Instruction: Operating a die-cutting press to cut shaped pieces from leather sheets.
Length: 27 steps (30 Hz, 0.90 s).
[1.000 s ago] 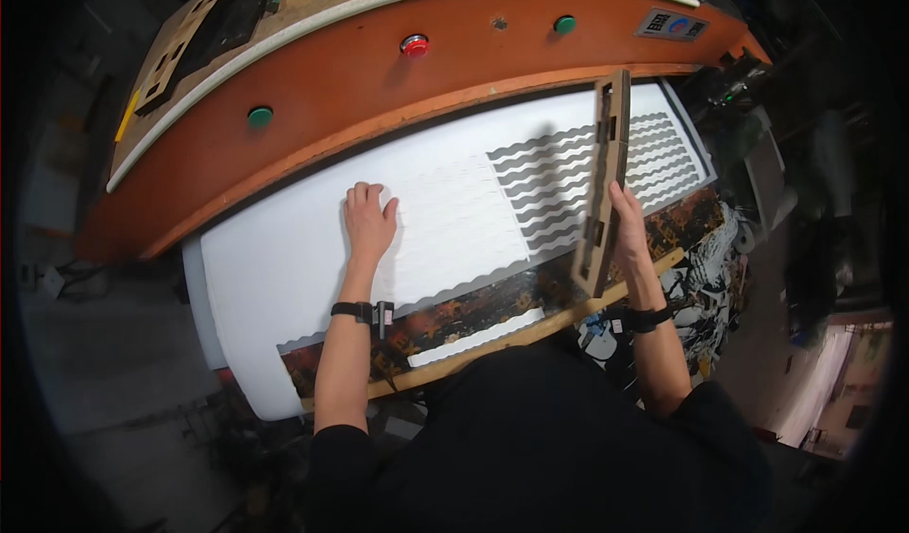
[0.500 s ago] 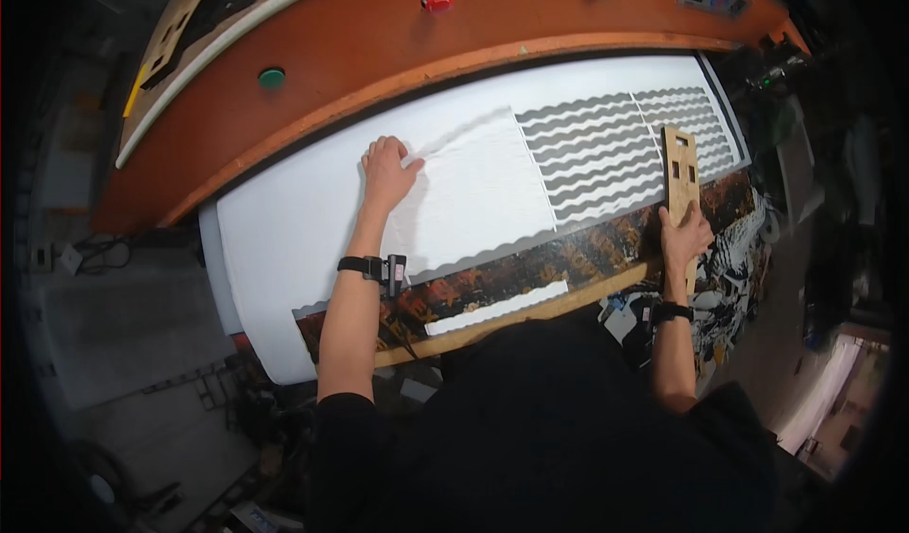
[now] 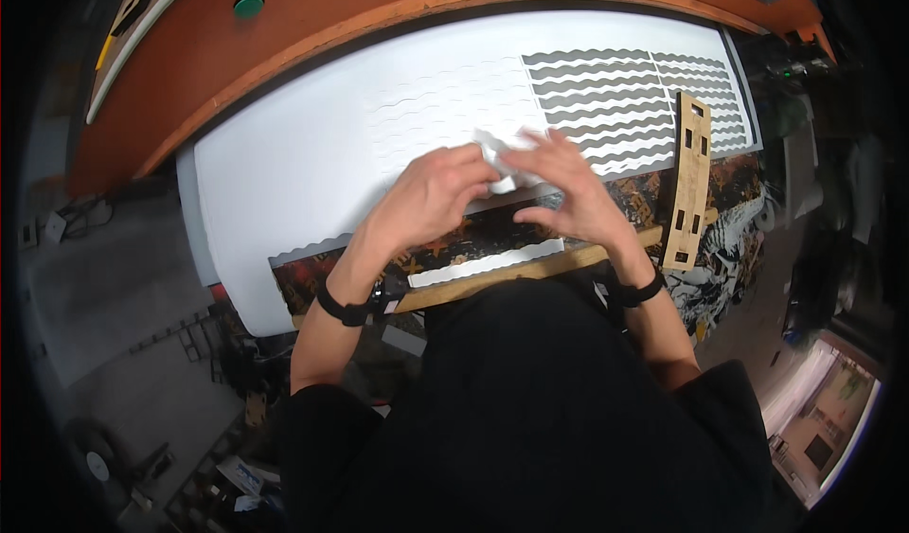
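Note:
My left hand point(image 3: 426, 192) is closed on a crumpled piece of thin white sheet material point(image 3: 494, 159), above the near part of a large white sheet point(image 3: 275, 154). Just right of that piece, my right hand point(image 3: 579, 192) has its fingers spread and slightly blurred; whether it touches the piece is unclear. Wavy cut lines mark the middle of the sheet, and at its right are grey wavy bands point(image 3: 592, 88) between white strips. A slotted wooden board point(image 3: 691, 173) lies across the near right edge, apart from my hands.
An orange machine beam point(image 3: 350, 12) with a green button point(image 3: 249, 6) spans the far side. Along the near edge runs a dark patterned surface point(image 3: 454, 225) bearing a narrow white wavy strip point(image 3: 488, 263). Scraps point(image 3: 729, 249) are piled below at the right.
My left hand came right and nearer, gathering the thin white material into a crumpled bunch. My right hand let go of the wooden board and moved left. The view shifted too.

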Motion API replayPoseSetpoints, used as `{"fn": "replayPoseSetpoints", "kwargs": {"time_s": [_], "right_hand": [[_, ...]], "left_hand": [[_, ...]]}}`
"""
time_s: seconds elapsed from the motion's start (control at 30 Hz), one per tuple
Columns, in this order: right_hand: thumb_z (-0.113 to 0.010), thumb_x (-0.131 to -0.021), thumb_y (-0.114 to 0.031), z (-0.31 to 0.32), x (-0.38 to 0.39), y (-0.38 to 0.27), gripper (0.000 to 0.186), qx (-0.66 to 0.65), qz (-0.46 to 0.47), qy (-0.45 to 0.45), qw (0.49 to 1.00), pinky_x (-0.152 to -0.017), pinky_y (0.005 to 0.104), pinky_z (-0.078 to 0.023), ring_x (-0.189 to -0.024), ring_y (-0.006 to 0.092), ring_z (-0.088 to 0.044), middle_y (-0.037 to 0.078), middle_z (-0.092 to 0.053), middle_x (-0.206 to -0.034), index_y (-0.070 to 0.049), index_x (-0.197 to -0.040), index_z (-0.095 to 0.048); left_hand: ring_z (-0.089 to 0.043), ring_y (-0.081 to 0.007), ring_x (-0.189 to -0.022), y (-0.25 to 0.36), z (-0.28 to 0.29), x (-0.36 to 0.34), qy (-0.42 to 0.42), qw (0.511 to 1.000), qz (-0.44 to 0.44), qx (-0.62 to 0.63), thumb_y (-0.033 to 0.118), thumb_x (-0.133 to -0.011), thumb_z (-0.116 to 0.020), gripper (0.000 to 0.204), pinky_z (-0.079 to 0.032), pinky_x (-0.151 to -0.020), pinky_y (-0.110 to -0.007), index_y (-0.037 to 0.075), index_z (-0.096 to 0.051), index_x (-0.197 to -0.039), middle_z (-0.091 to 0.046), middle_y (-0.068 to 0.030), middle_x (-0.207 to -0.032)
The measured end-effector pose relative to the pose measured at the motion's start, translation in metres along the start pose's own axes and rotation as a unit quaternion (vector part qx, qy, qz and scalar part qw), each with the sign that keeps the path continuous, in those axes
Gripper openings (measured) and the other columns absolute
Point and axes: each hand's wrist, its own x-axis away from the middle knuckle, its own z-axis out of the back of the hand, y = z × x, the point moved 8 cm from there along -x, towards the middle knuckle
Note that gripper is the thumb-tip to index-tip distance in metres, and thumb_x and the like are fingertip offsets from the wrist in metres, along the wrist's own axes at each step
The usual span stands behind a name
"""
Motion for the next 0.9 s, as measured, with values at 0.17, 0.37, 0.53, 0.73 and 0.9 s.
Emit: {"fn": "replayPoseSetpoints", "kwargs": {"time_s": [0.17,0.37,0.53,0.73,0.9], "right_hand": [[-0.090,-0.092,-0.020,-0.027,0.018,0.011,0.037,-0.156,-0.146,-0.136,0.967,-0.105,0.0443,-0.055,-0.115,0.0314,-0.075,0.009,-0.083,-0.122,-0.012,-0.127,-0.083],[-0.084,-0.097,-0.018,-0.068,0.077,0.039,0.030,-0.109,-0.143,-0.200,0.963,-0.092,0.0483,-0.059,-0.103,0.0393,-0.076,0.015,-0.081,-0.110,-0.007,-0.125,-0.083],[-0.085,-0.095,-0.018,-0.075,0.110,0.036,0.028,-0.031,-0.143,-0.156,0.977,-0.089,0.0509,-0.059,-0.103,0.0416,-0.072,0.015,-0.071,-0.113,-0.007,-0.121,-0.083],[-0.085,-0.095,-0.019,-0.062,0.131,0.052,0.029,0.074,-0.313,-0.137,0.937,-0.088,0.0546,-0.059,-0.104,0.0437,-0.071,0.018,-0.069,-0.115,-0.004,-0.116,-0.073],[-0.083,-0.097,-0.021,-0.064,0.131,0.049,0.027,0.062,-0.314,-0.134,0.938,-0.088,0.0562,-0.060,-0.102,0.0459,-0.072,0.019,-0.069,-0.116,-0.004,-0.114,-0.071]], "left_hand": [[-0.072,-0.0312,-0.095,-0.039,-0.019,0.076,0.032,0.990,0.137,0.013,0.004,-0.098,-0.078,0.021,-0.058,-0.086,-0.044,0.001,-0.077,-0.119,-0.076,-0.0124,-0.105],[-0.068,-0.0265,-0.088,-0.070,-0.095,0.157,0.042,0.949,0.275,0.146,0.006,-0.097,-0.082,0.022,-0.055,-0.083,-0.042,0.002,-0.076,-0.118,-0.074,-0.0114,-0.099],[-0.062,-0.0350,-0.111,-0.058,-0.116,0.172,0.121,0.973,0.197,-0.020,0.010,-0.095,-0.084,0.017,-0.049,-0.098,-0.047,0.002,-0.078,-0.109,-0.067,-0.0104,-0.108],[-0.059,-0.0363,-0.117,-0.052,-0.118,0.197,0.123,0.920,0.347,-0.137,0.023,-0.097,-0.084,0.027,-0.048,-0.099,-0.049,0.004,-0.076,-0.114,-0.063,-0.0140,-0.118],[-0.058,-0.0402,-0.120,-0.051,-0.123,0.192,0.143,0.921,0.354,-0.084,0.022,-0.098,-0.083,0.027,-0.051,-0.099,-0.052,0.003,-0.075,-0.115,-0.062,-0.0171,-0.120]]}}
